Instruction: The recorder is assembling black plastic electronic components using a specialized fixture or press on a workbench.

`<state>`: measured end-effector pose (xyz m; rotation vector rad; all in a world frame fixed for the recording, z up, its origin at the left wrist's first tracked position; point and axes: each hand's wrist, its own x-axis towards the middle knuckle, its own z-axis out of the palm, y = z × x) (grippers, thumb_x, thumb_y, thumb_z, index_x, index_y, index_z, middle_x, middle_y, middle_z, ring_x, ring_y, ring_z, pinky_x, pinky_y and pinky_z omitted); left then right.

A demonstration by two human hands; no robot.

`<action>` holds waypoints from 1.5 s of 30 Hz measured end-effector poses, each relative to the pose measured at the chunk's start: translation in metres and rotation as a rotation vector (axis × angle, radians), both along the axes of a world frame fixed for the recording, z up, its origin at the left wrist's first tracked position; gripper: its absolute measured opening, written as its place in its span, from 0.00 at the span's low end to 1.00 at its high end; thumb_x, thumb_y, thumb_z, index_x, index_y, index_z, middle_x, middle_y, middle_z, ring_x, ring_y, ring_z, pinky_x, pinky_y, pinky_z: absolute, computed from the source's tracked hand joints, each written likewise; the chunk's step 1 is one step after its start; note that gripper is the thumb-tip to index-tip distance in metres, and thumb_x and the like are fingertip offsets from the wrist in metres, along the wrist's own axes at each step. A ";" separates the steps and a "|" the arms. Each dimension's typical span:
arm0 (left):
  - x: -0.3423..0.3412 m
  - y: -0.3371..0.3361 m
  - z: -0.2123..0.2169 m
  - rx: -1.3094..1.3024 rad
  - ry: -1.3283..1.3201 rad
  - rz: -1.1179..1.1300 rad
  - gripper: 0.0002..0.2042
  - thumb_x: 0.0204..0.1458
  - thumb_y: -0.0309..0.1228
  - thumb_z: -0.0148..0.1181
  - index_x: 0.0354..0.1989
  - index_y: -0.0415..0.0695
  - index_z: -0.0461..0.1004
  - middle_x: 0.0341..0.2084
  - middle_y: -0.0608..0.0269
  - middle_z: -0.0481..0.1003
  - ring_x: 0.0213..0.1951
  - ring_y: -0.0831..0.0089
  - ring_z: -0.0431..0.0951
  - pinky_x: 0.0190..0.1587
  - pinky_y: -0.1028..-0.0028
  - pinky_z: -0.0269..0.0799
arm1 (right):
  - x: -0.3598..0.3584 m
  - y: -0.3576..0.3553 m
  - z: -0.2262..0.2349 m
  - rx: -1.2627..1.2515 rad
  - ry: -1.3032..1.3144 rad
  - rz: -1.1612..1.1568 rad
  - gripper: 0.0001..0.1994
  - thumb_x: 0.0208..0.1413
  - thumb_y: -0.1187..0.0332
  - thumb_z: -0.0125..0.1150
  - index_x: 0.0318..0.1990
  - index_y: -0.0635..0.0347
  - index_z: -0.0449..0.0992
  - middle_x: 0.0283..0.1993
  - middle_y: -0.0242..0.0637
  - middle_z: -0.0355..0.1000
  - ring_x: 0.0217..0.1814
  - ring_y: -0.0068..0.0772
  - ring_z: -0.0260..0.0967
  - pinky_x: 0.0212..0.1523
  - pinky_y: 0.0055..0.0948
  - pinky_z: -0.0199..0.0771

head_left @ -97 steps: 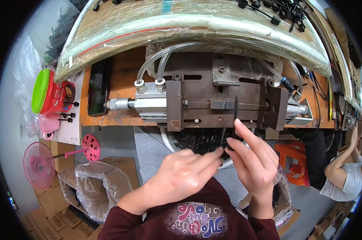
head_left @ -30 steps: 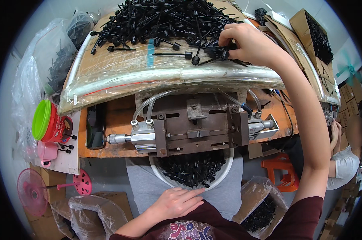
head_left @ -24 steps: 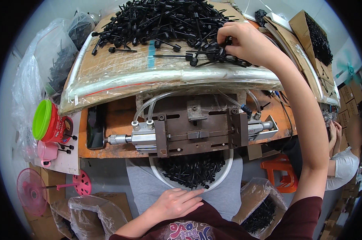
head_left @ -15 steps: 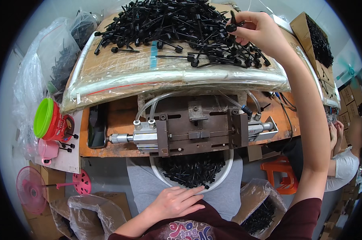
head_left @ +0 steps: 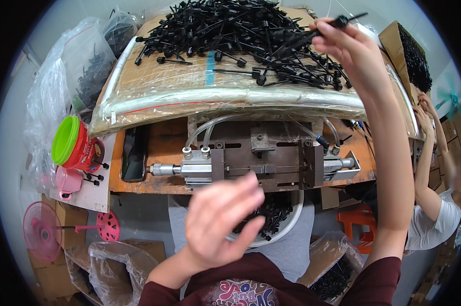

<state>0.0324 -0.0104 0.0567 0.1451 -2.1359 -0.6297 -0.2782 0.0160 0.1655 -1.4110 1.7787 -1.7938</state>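
My right hand (head_left: 348, 45) is raised over the right end of a big pile of black plastic parts (head_left: 215, 30), each with a thin stem and a knobbed head. It pinches one such black stemmed part (head_left: 341, 21), whose stem points up to the right. My left hand (head_left: 222, 217), slightly blurred, hovers in front of the metal clamping fixture (head_left: 261, 169) with fingers stretched and thumb apart; I see nothing in it. Below it a white basin (head_left: 295, 217) of black parts sits on my lap, partly hidden by that hand.
Clear air hoses (head_left: 202, 127) and cylinders flank the fixture. On the left stand a red-green bucket (head_left: 72, 145), a pink cup (head_left: 68, 179) and a pink fan (head_left: 43, 230). A co-worker (head_left: 437, 204) reaches toward a carton (head_left: 406, 58) of black parts at right, near an orange stool (head_left: 357, 227).
My left hand has lifted from the basin's near rim toward the fixture. The right hand has turned with its part, moving slightly right. The co-worker's hands have risen to the carton.
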 end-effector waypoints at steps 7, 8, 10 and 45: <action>-0.025 -0.013 0.019 -0.003 -0.197 0.066 0.35 0.44 0.24 0.68 0.63 0.36 0.62 0.59 0.45 0.67 0.58 0.52 0.69 0.58 0.58 0.65 | 0.121 0.055 -0.052 0.258 -0.543 0.312 0.13 0.56 0.71 0.64 0.45 0.69 0.76 0.34 0.39 0.77 0.33 0.26 0.77 0.37 0.25 0.80; -0.025 -0.008 0.019 0.057 -0.246 0.042 0.32 0.46 0.23 0.65 0.63 0.37 0.63 0.53 0.47 0.71 0.52 0.54 0.74 0.52 0.61 0.69 | 0.126 0.062 -0.067 0.244 -0.580 0.309 0.11 0.56 0.73 0.63 0.44 0.69 0.76 0.36 0.40 0.77 0.32 0.26 0.77 0.35 0.24 0.80; -0.023 0.002 0.008 0.239 -0.340 -0.028 0.28 0.49 0.20 0.60 0.62 0.38 0.64 0.51 0.46 0.74 0.49 0.54 0.78 0.46 0.65 0.76 | 0.135 0.073 -0.081 0.259 -0.637 0.355 0.10 0.58 0.74 0.62 0.45 0.70 0.76 0.35 0.42 0.77 0.34 0.27 0.78 0.37 0.23 0.80; -0.010 0.018 -0.046 0.086 -0.213 -0.043 0.25 0.30 0.15 0.64 0.45 0.38 0.79 0.38 0.59 0.77 0.28 0.73 0.80 0.28 0.76 0.77 | 0.167 0.113 -0.141 0.302 -0.610 0.005 0.11 0.64 0.72 0.55 0.45 0.70 0.79 0.30 0.36 0.77 0.20 0.17 0.70 0.22 0.17 0.70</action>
